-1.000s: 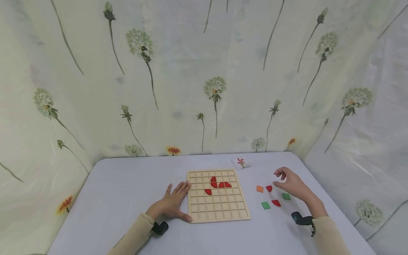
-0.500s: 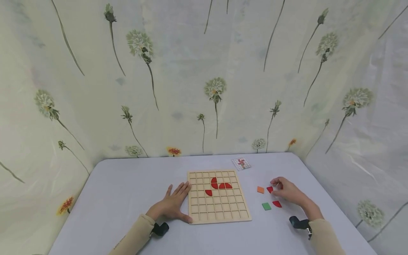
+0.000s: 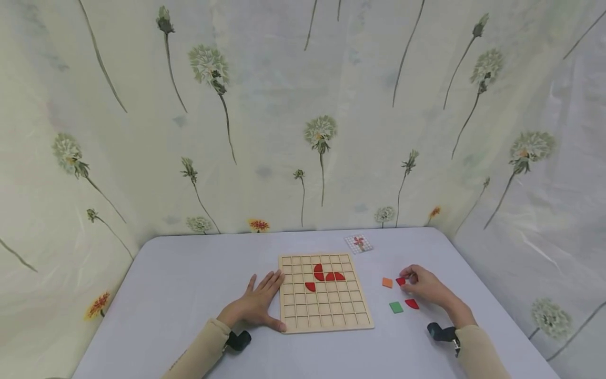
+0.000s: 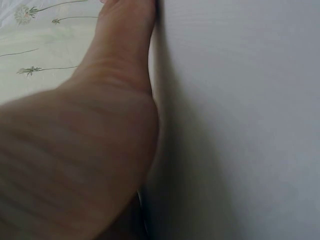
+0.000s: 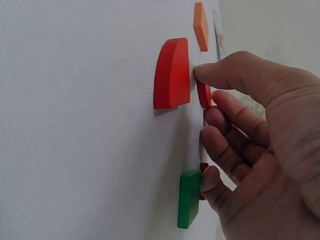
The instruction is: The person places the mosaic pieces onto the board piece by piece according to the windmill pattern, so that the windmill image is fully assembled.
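My left hand (image 3: 255, 303) lies spread flat, its fingertips and thumb touching the left edge of a wooden grid board (image 3: 326, 310). Several red quarter-circle tiles (image 3: 319, 275) sit in the board's cells. Right of the board, my right hand (image 3: 428, 287) pinches another red quarter-circle tile (image 5: 202, 92) between thumb and index finger, down at table level. Closer to the right wrist camera lies a separate red quarter-circle tile (image 5: 172, 75). A green square tile (image 5: 189, 199) lies by that hand's little finger, with a bit of red (image 5: 203, 167) partly hidden behind it.
An orange square tile (image 3: 387, 282) and a second green square tile (image 3: 396, 307) lie between the board and my right hand. A small card with a printed pinwheel-like flower (image 3: 358, 243) is at the back. Flower-printed cloth (image 3: 265, 131) surrounds the white table (image 3: 199, 273).
My right hand has come down and toward the person, closing its thumb and index finger on the red quarter-circle tile. It now covers the right-hand green tile. My left hand stays put.
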